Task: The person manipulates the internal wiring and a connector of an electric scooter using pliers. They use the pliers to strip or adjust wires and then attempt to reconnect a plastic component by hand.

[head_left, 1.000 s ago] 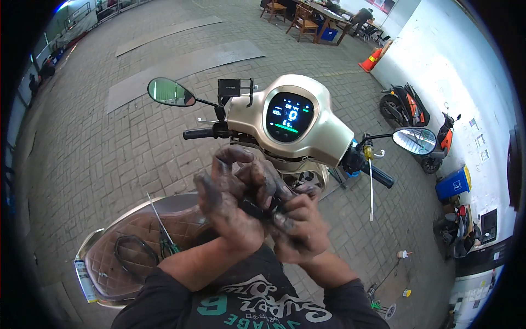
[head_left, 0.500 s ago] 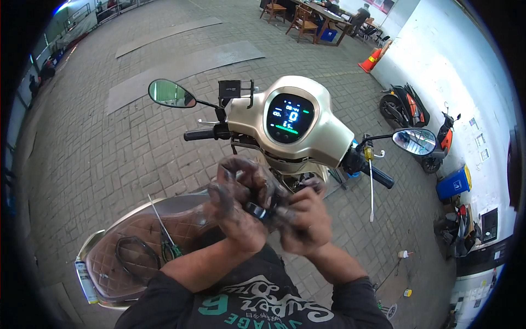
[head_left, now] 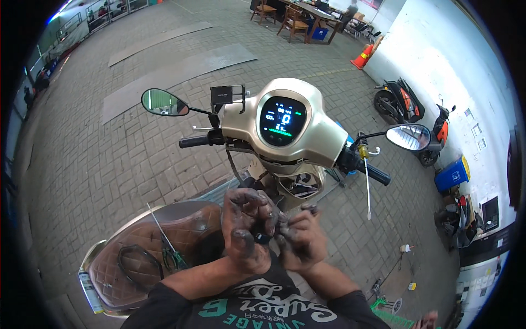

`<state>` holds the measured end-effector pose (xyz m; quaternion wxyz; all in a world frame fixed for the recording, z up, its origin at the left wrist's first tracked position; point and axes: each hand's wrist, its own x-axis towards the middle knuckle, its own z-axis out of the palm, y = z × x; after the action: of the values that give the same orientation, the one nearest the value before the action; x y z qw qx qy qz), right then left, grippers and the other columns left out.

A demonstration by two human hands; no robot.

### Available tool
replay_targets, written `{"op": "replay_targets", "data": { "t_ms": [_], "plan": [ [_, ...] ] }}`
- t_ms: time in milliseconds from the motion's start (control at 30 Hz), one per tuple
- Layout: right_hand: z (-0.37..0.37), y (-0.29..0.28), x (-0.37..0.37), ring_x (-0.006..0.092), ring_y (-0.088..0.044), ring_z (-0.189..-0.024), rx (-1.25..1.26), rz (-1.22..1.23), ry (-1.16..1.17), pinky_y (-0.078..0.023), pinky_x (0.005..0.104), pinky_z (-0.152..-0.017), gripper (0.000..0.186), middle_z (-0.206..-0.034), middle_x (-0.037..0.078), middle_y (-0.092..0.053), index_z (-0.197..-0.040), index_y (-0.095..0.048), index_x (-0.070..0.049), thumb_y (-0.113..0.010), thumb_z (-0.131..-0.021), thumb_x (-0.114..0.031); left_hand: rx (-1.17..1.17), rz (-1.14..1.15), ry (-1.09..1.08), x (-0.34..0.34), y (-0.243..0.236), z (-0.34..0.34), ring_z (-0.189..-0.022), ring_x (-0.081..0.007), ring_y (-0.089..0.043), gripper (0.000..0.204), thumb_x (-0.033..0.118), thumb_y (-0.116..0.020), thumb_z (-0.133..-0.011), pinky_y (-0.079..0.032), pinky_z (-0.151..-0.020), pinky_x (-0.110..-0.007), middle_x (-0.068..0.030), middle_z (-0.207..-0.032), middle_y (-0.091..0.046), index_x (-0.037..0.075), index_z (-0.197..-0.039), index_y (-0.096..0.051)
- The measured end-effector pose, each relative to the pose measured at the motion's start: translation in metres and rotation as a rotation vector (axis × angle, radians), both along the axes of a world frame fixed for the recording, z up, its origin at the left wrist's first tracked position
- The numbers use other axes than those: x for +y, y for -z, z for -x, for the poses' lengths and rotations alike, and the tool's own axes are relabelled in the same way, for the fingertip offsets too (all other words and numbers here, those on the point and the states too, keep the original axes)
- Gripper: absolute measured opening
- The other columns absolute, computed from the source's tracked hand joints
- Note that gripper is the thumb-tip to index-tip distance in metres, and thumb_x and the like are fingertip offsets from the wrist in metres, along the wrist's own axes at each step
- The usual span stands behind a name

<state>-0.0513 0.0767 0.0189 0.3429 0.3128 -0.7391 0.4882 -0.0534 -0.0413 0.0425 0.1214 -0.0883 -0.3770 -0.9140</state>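
My hands meet above my lap, both smudged dark. My left hand [head_left: 246, 227] is curled, palm toward me, around a small black band-like piece [head_left: 262, 238] that shows at the base of its fingers. My right hand [head_left: 304, 238] touches the left fingertips with its own fingers pinched together; whatever lies between them is hidden. Just beyond is the gold scooter's front [head_left: 323, 134], its display [head_left: 282, 122] lit. Below the handlebar, an opening [head_left: 301, 183] shows parts inside. A yellow-handled screwdriver [head_left: 367, 186] hangs by the right grip.
On the brown quilted seat [head_left: 104, 257] lie a long thin rod [head_left: 158, 223], green-handled pliers [head_left: 175, 259] and a black loop [head_left: 125, 268]. A spray can [head_left: 90, 293] stands behind. Another hand [head_left: 426, 321] shows at lower right, near green coiled hose [head_left: 397, 319].
Both hands have come down slightly toward my body, and the right hand's fingers have drawn together. The view has shifted a little; another hand now shows at the lower right.
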Motion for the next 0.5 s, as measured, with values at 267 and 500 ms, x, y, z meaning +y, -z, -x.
{"op": "replay_targets", "data": {
  "t_ms": [267, 500],
  "plan": [
    [-0.005, -0.006, -0.003, 0.0247, -0.054, -0.061, 0.032, -0.086, -0.026, -0.038, 0.0424, -0.072, 0.018, -0.065, 0.007, -0.054, -0.076, -0.057, -0.004, -0.065, -0.062, 0.005, 0.044, -0.05, 0.054, -0.003, -0.001, 0.002, -0.062, -0.0099, -0.042, 0.065, 0.061, -0.057, -0.078, -0.036, -0.057, -0.024, -0.004, -0.074, -0.043, 0.004, -0.104, -0.04],
    [-0.001, -0.011, 0.0, 0.0246, -0.054, -0.063, 0.099, -0.186, -0.001, -0.038, 0.0426, -0.07, 0.023, -0.068, 0.007, -0.054, -0.08, -0.055, -0.005, -0.066, -0.062, 0.004, 0.09, -0.073, 0.021, -0.001, -0.003, 0.003, -0.063, -0.0094, -0.041, 0.06, 0.058, -0.055, -0.081, -0.035, -0.057, -0.024, -0.0033, -0.074, -0.043, 0.004, -0.103, -0.04]
  ]
}}
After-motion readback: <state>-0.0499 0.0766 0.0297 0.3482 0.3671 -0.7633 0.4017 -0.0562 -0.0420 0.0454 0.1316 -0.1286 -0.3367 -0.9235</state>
